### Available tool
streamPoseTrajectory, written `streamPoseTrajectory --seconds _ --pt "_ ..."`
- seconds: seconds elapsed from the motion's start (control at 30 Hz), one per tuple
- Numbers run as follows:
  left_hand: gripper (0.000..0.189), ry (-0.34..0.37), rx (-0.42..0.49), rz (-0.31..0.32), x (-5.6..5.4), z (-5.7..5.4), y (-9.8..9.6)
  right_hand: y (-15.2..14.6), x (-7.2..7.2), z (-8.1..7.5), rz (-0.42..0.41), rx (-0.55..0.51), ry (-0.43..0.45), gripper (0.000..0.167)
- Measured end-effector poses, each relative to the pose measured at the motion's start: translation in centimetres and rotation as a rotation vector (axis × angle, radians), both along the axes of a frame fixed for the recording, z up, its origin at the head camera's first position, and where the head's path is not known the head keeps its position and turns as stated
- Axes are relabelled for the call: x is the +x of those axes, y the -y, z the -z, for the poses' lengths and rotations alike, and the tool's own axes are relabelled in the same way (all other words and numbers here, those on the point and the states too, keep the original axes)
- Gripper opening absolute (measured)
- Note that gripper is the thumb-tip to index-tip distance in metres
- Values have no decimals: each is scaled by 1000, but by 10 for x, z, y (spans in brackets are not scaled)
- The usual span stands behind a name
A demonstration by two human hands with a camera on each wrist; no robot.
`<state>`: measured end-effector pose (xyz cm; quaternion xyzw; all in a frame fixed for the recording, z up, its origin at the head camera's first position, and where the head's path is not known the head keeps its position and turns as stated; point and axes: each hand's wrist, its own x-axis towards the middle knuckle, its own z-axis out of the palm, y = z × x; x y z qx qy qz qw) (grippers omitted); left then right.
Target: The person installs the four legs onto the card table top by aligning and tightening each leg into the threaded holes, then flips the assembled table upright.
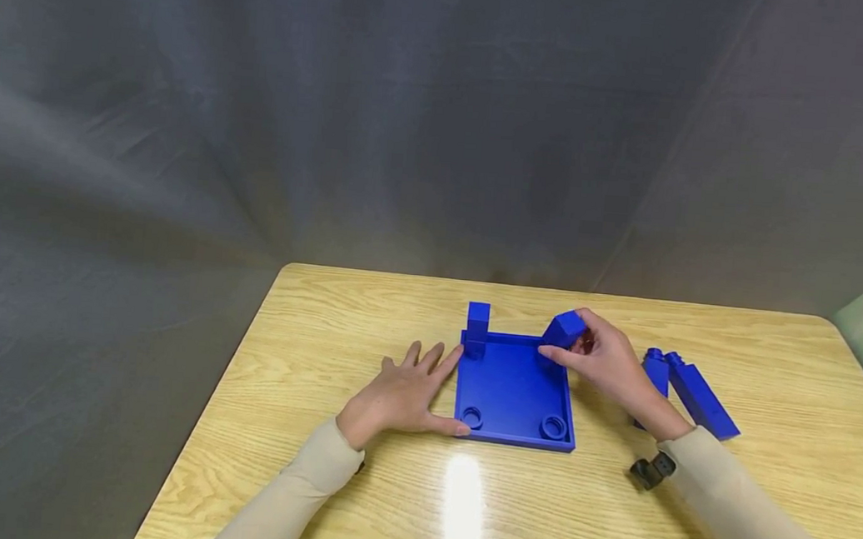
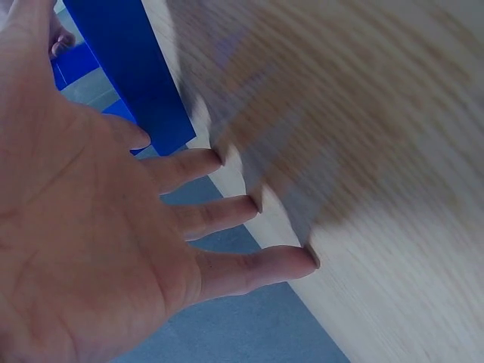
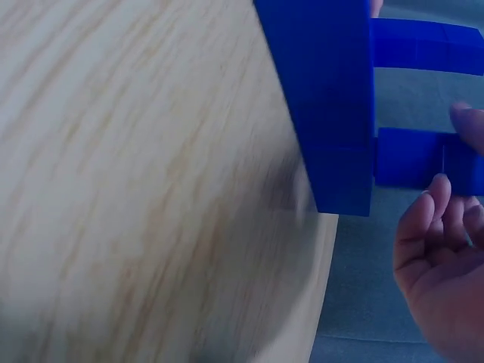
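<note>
A blue square panel with a raised rim lies on the table, round threaded sockets showing at its two near corners. At its far left corner a blue square leg stands upright. My right hand pinches a second blue leg between thumb and fingers at the far right corner. That leg also shows between the fingertips in the right wrist view; its lower end is hidden in the head view. My left hand has its fingers spread straight, with the index finger and thumb against the panel's left edge.
Two more blue legs, a shorter-looking one partly behind the right wrist and a longer one, lie on the right with threaded ends pointing away. The wooden table ends at a grey curtain.
</note>
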<state>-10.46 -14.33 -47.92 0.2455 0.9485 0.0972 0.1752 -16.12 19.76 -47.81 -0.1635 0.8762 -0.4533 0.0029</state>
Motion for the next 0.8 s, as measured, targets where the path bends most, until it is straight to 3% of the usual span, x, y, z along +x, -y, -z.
streamPoseTrajectory --seconds 0.23,0.53,0.8 --pt "123 2 13 0 2 -2 1 -1 3 -1 25 -85 76 44" --pt "123 -1 -7 1 2 -3 1 -3 0 -4 9 -7 4 42" --pt "122 1 -8 4 2 -1 1 -3 0 -4 1 12 7 41"
